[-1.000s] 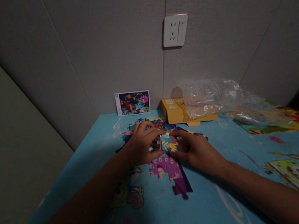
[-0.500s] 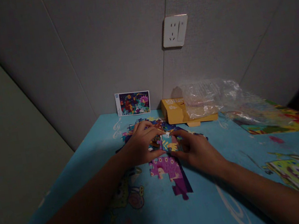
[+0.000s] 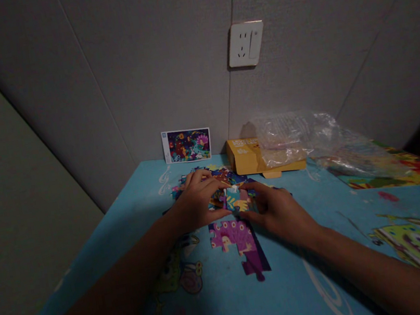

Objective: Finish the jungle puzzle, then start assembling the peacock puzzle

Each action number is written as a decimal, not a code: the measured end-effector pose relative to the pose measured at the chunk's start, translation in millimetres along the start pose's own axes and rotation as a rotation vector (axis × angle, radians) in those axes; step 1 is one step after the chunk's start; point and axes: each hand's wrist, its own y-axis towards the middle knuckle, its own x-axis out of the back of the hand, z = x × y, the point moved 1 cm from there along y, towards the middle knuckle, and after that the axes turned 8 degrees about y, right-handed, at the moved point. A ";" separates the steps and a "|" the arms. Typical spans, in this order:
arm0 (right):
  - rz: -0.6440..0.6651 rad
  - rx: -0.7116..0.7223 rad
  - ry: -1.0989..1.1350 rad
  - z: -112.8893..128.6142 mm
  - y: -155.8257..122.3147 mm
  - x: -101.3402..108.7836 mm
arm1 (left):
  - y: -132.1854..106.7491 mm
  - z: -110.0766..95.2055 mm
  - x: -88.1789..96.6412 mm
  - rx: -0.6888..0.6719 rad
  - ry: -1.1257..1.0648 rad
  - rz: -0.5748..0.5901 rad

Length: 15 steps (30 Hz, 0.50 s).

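Note:
My left hand (image 3: pixel 197 203) and my right hand (image 3: pixel 277 209) meet over a small teal and yellow puzzle piece (image 3: pixel 237 201), each pinching it from its own side with curled fingers. The piece sits at the near edge of a heap of loose colourful puzzle pieces (image 3: pixel 219 177). Just below the hands lies a joined purple and magenta puzzle section (image 3: pixel 240 240), flat on the blue cartoon tablecloth (image 3: pixel 224 303). A small reference picture card (image 3: pixel 186 145) leans against the wall behind the heap.
A yellow cardboard box (image 3: pixel 247 157) stands at the back by the wall, with a crumpled clear plastic bag (image 3: pixel 301 136) draped on it. A white wall socket (image 3: pixel 245 43) is above. The table's left edge (image 3: pixel 88 239) drops off near my left forearm.
Both hands have shifted slightly away from me with the teal piece, opening a small gap above the purple section. Nothing else has moved.

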 end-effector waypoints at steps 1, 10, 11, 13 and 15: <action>-0.003 0.002 -0.003 0.1 0.0 0.2 | -0.1 0.7 -0.3 -0.003 0.004 -0.004; 0.008 0.006 0.003 1.8 -0.2 0.2 | 1.2 0.7 2.3 -0.011 0.024 -0.013; 0.017 0.012 0.011 2.1 -0.3 0.0 | 1.4 0.6 2.5 -0.007 0.024 -0.007; 0.030 0.021 0.021 2.8 -0.6 -0.2 | 1.3 0.6 2.4 0.000 0.021 0.004; 0.033 0.028 0.021 3.4 -0.8 0.0 | 0.9 0.6 1.9 0.005 0.012 0.014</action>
